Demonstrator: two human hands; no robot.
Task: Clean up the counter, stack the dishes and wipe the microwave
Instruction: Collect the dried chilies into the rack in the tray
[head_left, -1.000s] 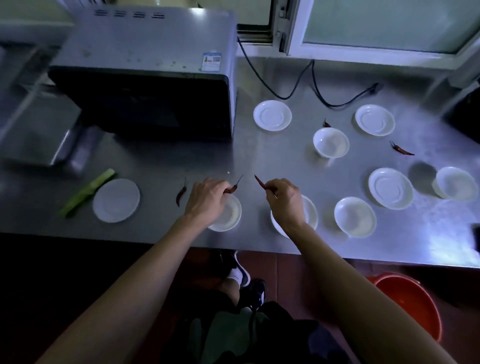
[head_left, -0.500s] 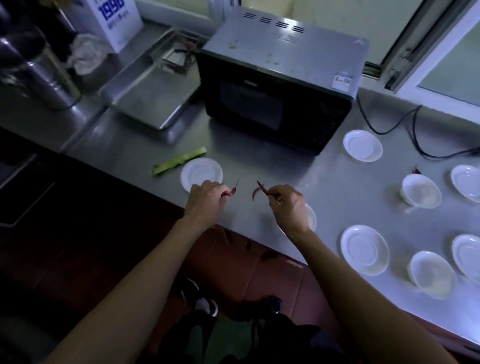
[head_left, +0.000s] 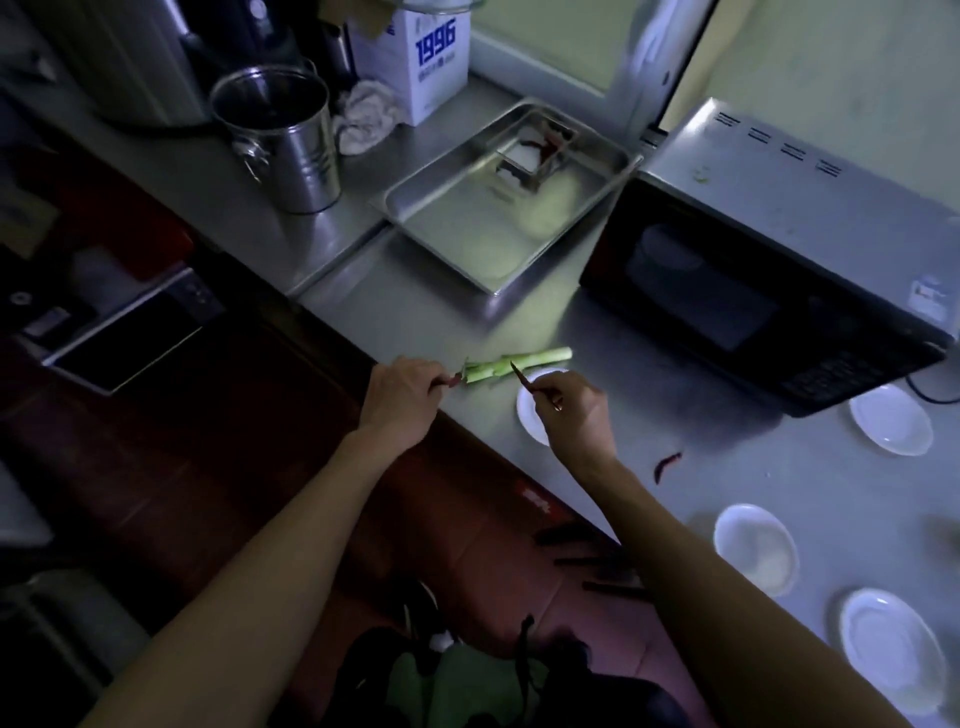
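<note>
My left hand (head_left: 402, 397) pinches a dried red chili (head_left: 453, 381) near the counter's front edge, just left of a green vegetable stalk (head_left: 514, 364). In my right hand (head_left: 571, 415) a second dried chili (head_left: 522, 380) points up over a white plate (head_left: 531, 415), which the hand partly hides. A third chili (head_left: 667, 465) lies loose on the steel counter (head_left: 727, 493). Three more white dishes (head_left: 889, 426) (head_left: 756, 548) (head_left: 891, 647) sit to the right. The black microwave (head_left: 769, 260) stands behind them.
A steel tray (head_left: 571, 208) holding a small box lies left of the microwave. Further left stand a steel bucket (head_left: 283, 140), a crumpled rag (head_left: 363, 117) and a white carton (head_left: 415, 62). Below the counter edge is dark floor.
The view has swung left along the counter. Both hands have carried their chilies left, from over the bowls to the green stalk and the left plate.
</note>
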